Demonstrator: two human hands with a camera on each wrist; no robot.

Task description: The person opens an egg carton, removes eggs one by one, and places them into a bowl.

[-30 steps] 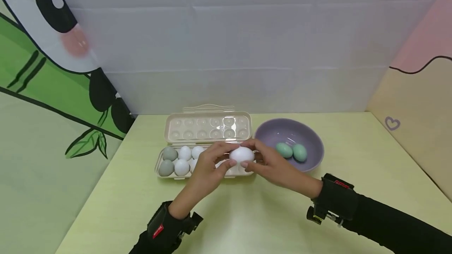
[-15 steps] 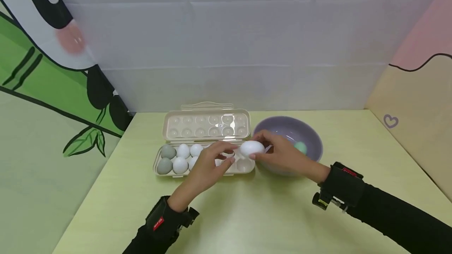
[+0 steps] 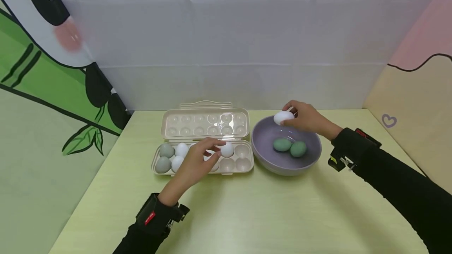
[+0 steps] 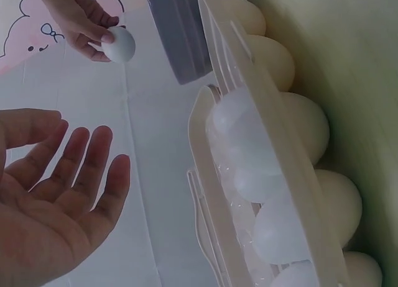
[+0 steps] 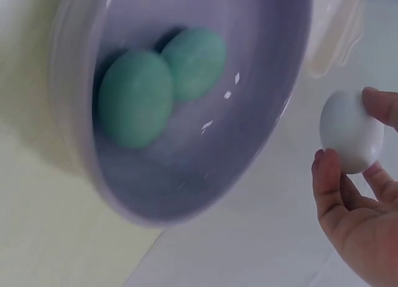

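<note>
Between thumb and fingertips my right hand (image 3: pixel 306 117) pinches a white egg (image 3: pixel 283 117) over the far part of the purple bowl (image 3: pixel 263 156). Two green eggs (image 5: pixel 135 99) lie side by side in the bowl. My left hand (image 3: pixel 197 159) hovers above the open egg carton (image 3: pixel 247 169), its fingers loosely bent and holding nothing, as the left wrist view confirms. White eggs (image 3: pixel 182 149) and two grey-green eggs (image 3: pixel 163 165) sit in the carton's cups. A single white egg (image 3: pixel 227 150) shows just past my left fingertips. My left hand hides part of the rows.
The carton's lid (image 3: pixel 205 122) lies folded back toward the wall. Several cups at the carton's right end (image 3: pixel 243 164) hold no egg. A pale wall sheet (image 3: pixel 247 50) rises behind the yellow table (image 3: pixel 247 214), and a printed side panel (image 3: pixel 406 120) stands at right.
Both hands were at the white egg; the left let go, and the right hand carried the egg right and away, over the bowl. My left hand drew back slightly to the left.
</note>
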